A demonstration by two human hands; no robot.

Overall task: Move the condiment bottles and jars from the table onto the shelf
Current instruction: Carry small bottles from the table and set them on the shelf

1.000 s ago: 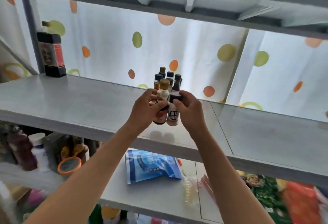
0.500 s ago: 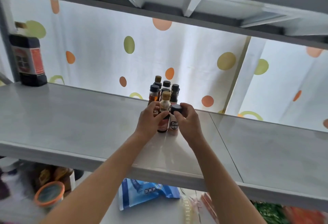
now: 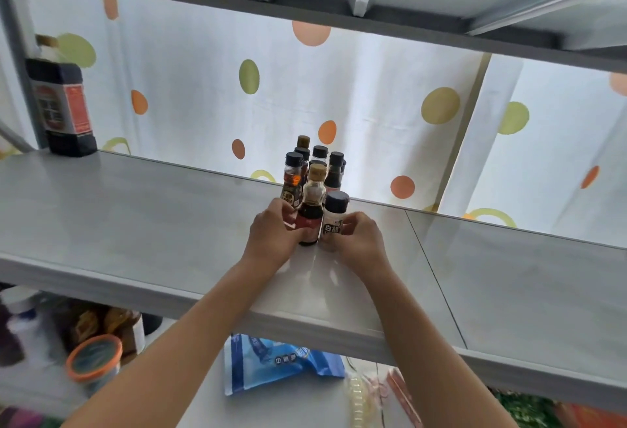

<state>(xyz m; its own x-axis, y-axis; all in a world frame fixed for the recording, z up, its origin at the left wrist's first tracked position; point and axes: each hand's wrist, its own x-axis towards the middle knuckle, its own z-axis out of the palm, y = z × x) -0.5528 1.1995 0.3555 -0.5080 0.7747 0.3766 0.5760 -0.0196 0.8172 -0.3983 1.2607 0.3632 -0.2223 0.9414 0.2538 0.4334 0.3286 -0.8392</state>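
Two small bottles stand on the grey shelf (image 3: 135,224), at the front of a cluster of several small condiment bottles (image 3: 320,159). My left hand (image 3: 271,234) grips the dark sauce bottle with a tan cap (image 3: 311,203) around its lower body. My right hand (image 3: 359,241) holds the pale bottle with a dark cap and white label (image 3: 334,217) near its base. Both bottles are upright and side by side, their bases on the shelf board.
A large dark soy sauce bottle (image 3: 62,105) stands at the shelf's far left. A dotted curtain hangs behind. The upper shelf (image 3: 339,3) is close overhead. Below, the table holds a blue packet (image 3: 271,363), an orange-rimmed tub (image 3: 95,359) and more jars.
Both hands carried the two bottles forward and down, and set them on the shelf in front of the cluster. My right hand slid from the cap down to the bottle's body.
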